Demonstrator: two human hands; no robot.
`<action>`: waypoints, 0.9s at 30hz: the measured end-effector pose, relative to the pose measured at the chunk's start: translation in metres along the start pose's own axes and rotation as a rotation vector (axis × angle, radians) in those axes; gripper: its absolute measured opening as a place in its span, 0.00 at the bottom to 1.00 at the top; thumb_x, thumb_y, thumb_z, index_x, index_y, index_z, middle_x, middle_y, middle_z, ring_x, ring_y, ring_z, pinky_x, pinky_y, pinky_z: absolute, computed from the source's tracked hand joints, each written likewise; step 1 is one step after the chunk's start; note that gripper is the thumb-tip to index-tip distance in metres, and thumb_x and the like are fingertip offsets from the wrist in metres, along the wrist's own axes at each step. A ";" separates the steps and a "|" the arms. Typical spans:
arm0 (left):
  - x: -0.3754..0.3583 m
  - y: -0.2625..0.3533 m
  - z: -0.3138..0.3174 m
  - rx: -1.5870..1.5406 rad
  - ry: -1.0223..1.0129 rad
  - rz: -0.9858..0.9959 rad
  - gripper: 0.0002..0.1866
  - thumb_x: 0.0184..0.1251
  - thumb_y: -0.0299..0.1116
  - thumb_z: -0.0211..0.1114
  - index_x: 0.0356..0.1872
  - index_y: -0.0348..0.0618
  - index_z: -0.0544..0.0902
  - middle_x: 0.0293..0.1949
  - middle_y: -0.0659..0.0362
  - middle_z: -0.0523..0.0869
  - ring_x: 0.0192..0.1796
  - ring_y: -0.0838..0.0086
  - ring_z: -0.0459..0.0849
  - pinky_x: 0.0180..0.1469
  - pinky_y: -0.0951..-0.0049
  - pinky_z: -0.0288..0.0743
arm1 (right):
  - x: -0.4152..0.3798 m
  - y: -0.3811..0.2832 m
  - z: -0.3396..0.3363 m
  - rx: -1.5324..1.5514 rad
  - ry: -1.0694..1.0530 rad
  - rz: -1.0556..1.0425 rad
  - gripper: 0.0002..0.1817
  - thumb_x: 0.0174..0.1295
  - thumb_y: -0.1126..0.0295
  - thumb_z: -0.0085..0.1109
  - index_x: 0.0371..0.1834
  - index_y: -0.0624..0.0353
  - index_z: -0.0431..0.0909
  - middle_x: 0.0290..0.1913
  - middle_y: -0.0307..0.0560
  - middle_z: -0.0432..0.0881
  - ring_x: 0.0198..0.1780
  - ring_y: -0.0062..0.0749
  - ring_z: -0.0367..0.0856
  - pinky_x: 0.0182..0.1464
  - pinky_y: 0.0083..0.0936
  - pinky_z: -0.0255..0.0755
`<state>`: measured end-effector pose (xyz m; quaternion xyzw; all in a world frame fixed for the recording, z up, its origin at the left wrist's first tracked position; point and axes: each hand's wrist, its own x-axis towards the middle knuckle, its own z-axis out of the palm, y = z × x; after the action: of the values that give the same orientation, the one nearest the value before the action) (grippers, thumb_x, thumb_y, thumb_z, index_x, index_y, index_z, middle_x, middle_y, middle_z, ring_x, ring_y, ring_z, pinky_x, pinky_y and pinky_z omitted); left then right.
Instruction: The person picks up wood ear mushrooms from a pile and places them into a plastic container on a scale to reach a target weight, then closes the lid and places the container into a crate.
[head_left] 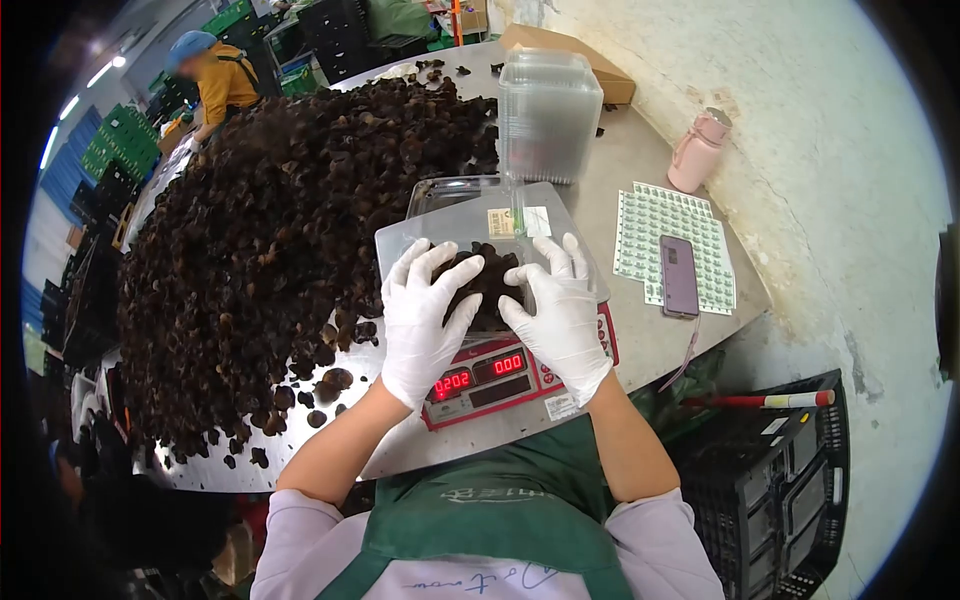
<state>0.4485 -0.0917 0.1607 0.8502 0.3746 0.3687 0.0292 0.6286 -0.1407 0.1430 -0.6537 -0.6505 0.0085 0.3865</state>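
Observation:
A clump of black wood ear mushrooms (487,275) sits in a clear plastic box on a red digital scale (520,385), whose display shows 0.202 and 0.00. My left hand (425,315), in a white glove, rests at the left side of the clump with fingers spread and curved over its edge. On the other side, my right hand (560,320), also gloved, has its fingers apart and its thumb and forefinger touching the mushrooms. Behind the clump, the box's clear lid (450,222) stands hinged open, with labels on it. My palms hide much of the box's rim.
A large heap of wood ear mushrooms (270,230) covers the metal table's left. Behind the scale are stacked clear boxes (548,115). At right are label sheets (650,235), a phone (679,275) and a pink bottle (700,150) by the wall. A person (222,85) works at far left.

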 end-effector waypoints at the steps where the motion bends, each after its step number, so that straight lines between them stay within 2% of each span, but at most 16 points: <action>1: 0.003 -0.002 0.003 0.002 0.006 -0.002 0.23 0.59 0.31 0.74 0.58 0.55 0.84 0.60 0.55 0.80 0.69 0.51 0.70 0.68 0.52 0.63 | 0.000 -0.001 0.001 -0.057 -0.065 0.042 0.16 0.56 0.56 0.72 0.42 0.52 0.84 0.69 0.58 0.70 0.77 0.62 0.56 0.75 0.63 0.47; 3: 0.006 -0.007 0.008 0.036 0.004 0.001 0.22 0.57 0.31 0.75 0.55 0.54 0.86 0.59 0.55 0.81 0.68 0.53 0.72 0.67 0.55 0.65 | 0.000 -0.006 0.004 -0.114 -0.127 0.078 0.19 0.56 0.53 0.71 0.42 0.53 0.84 0.69 0.57 0.70 0.77 0.61 0.56 0.75 0.65 0.46; 5: 0.002 -0.013 0.010 0.028 -0.046 0.011 0.21 0.57 0.32 0.75 0.54 0.53 0.86 0.59 0.55 0.81 0.67 0.53 0.73 0.66 0.54 0.66 | 0.000 -0.010 0.008 -0.226 -0.041 0.118 0.24 0.58 0.46 0.69 0.43 0.56 0.83 0.70 0.56 0.70 0.78 0.61 0.55 0.75 0.68 0.45; 10: -0.007 -0.019 0.014 -0.061 -0.116 -0.033 0.16 0.61 0.36 0.73 0.52 0.53 0.87 0.58 0.54 0.82 0.62 0.55 0.78 0.65 0.56 0.68 | 0.005 -0.011 0.016 -0.349 -0.033 0.113 0.24 0.56 0.45 0.69 0.37 0.57 0.83 0.69 0.54 0.71 0.78 0.60 0.54 0.75 0.67 0.45; 12: -0.008 -0.021 0.015 -0.050 -0.094 -0.025 0.16 0.62 0.36 0.73 0.51 0.52 0.87 0.59 0.54 0.82 0.61 0.56 0.79 0.64 0.57 0.69 | 0.008 -0.008 0.019 -0.315 -0.161 0.107 0.21 0.56 0.48 0.69 0.34 0.56 0.84 0.68 0.53 0.71 0.78 0.59 0.54 0.75 0.67 0.45; 13: -0.008 -0.022 0.014 -0.063 -0.099 -0.039 0.15 0.62 0.37 0.73 0.51 0.52 0.88 0.59 0.54 0.83 0.61 0.56 0.79 0.64 0.57 0.70 | 0.010 -0.008 0.017 -0.317 -0.171 0.111 0.16 0.55 0.53 0.70 0.32 0.54 0.84 0.67 0.51 0.73 0.78 0.58 0.55 0.75 0.66 0.45; 14: -0.008 -0.023 0.014 -0.074 -0.103 -0.055 0.15 0.62 0.37 0.73 0.50 0.52 0.88 0.59 0.55 0.83 0.61 0.56 0.79 0.63 0.57 0.70 | 0.012 -0.010 0.014 -0.317 -0.171 0.098 0.16 0.55 0.53 0.70 0.32 0.54 0.84 0.67 0.51 0.73 0.78 0.58 0.55 0.75 0.66 0.45; 16: -0.008 -0.023 0.014 -0.072 -0.064 -0.032 0.14 0.61 0.37 0.73 0.49 0.52 0.88 0.57 0.55 0.84 0.59 0.56 0.80 0.62 0.57 0.71 | 0.014 -0.015 0.008 -0.356 -0.246 0.125 0.14 0.58 0.55 0.68 0.38 0.52 0.87 0.65 0.50 0.74 0.78 0.54 0.55 0.77 0.65 0.45; 18: -0.008 -0.023 0.015 -0.085 -0.044 -0.034 0.14 0.61 0.37 0.73 0.48 0.51 0.88 0.57 0.55 0.84 0.59 0.56 0.81 0.62 0.58 0.71 | 0.010 -0.008 0.015 -0.376 -0.192 0.076 0.11 0.58 0.57 0.68 0.36 0.51 0.87 0.64 0.47 0.76 0.77 0.53 0.57 0.77 0.65 0.45; 20: -0.009 -0.023 0.015 -0.084 -0.028 -0.049 0.14 0.61 0.37 0.73 0.48 0.51 0.88 0.56 0.55 0.84 0.59 0.56 0.81 0.62 0.57 0.71 | 0.010 -0.004 0.014 -0.307 -0.019 0.020 0.10 0.59 0.59 0.67 0.33 0.52 0.86 0.63 0.45 0.77 0.76 0.52 0.59 0.75 0.66 0.46; 21: -0.009 -0.023 0.014 -0.098 -0.026 -0.052 0.14 0.61 0.37 0.73 0.48 0.51 0.88 0.56 0.55 0.84 0.59 0.56 0.81 0.62 0.57 0.71 | 0.010 -0.005 0.007 -0.292 0.048 0.009 0.10 0.60 0.60 0.67 0.32 0.54 0.85 0.59 0.43 0.80 0.72 0.53 0.64 0.73 0.60 0.54; 22: -0.009 -0.023 0.014 -0.114 -0.024 -0.055 0.14 0.61 0.37 0.73 0.48 0.51 0.88 0.56 0.55 0.84 0.59 0.56 0.81 0.62 0.57 0.71 | 0.011 -0.005 0.002 -0.294 0.042 -0.005 0.10 0.60 0.60 0.67 0.32 0.54 0.85 0.59 0.43 0.80 0.72 0.53 0.64 0.73 0.60 0.54; 24: -0.009 -0.022 0.012 -0.121 -0.015 -0.059 0.15 0.61 0.36 0.73 0.49 0.51 0.88 0.56 0.56 0.84 0.60 0.57 0.80 0.64 0.57 0.71 | 0.015 -0.002 -0.009 -0.001 0.064 0.086 0.10 0.62 0.61 0.67 0.34 0.57 0.84 0.54 0.45 0.83 0.70 0.55 0.68 0.70 0.51 0.62; 25: -0.009 -0.020 0.011 -0.090 0.029 -0.055 0.15 0.60 0.36 0.74 0.49 0.51 0.88 0.56 0.56 0.84 0.61 0.57 0.80 0.64 0.57 0.70 | 0.017 0.004 -0.009 -0.002 0.105 -0.008 0.11 0.67 0.63 0.64 0.37 0.60 0.84 0.47 0.44 0.86 0.60 0.47 0.78 0.61 0.40 0.72; 26: -0.008 -0.017 0.009 -0.059 0.073 -0.052 0.16 0.59 0.35 0.74 0.50 0.51 0.88 0.56 0.56 0.84 0.62 0.58 0.79 0.65 0.56 0.70 | 0.018 0.003 -0.012 -0.007 0.114 -0.026 0.11 0.67 0.63 0.64 0.37 0.60 0.84 0.47 0.44 0.86 0.60 0.47 0.78 0.61 0.40 0.72; 27: -0.008 -0.013 0.004 -0.100 0.132 -0.080 0.17 0.59 0.30 0.74 0.51 0.50 0.87 0.54 0.57 0.85 0.62 0.60 0.78 0.65 0.59 0.70 | 0.019 0.001 -0.014 0.356 -0.010 0.176 0.11 0.70 0.63 0.62 0.39 0.62 0.83 0.46 0.43 0.86 0.54 0.40 0.80 0.57 0.35 0.74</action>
<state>0.4392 -0.0863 0.1490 0.8059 0.3903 0.4409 0.0616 0.6396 -0.1314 0.1615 -0.6292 -0.5812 0.1604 0.4905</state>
